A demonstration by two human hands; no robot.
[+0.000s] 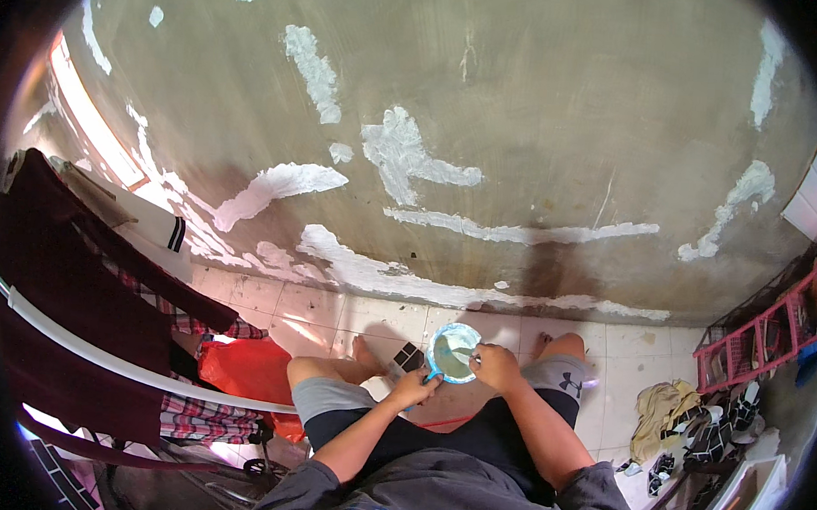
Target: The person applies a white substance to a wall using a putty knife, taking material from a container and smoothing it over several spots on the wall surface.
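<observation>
Between my knees is a round light-blue container (pixel 448 361) with white paste smeared around its inside. My left hand (pixel 414 386) is closed around its blue handle at the lower left. My right hand (pixel 496 366) grips a putty knife (pixel 464 351), its blade reaching into the container near the right rim. Most of the knife's handle is hidden by my fingers. Ahead stands a grey-brown wall (pixel 543 106) with patches and streaks of white filler (pixel 401 154), some running low along its base.
A red plastic bag (pixel 239 373) and dark red cloth (pixel 70 277) over a white curved rail (pixel 148 369) are at left. At right are a pink rack (pixel 759 327) and a heap of clothes (pixel 664 414). White tiles (pixel 633 342) cover the floor.
</observation>
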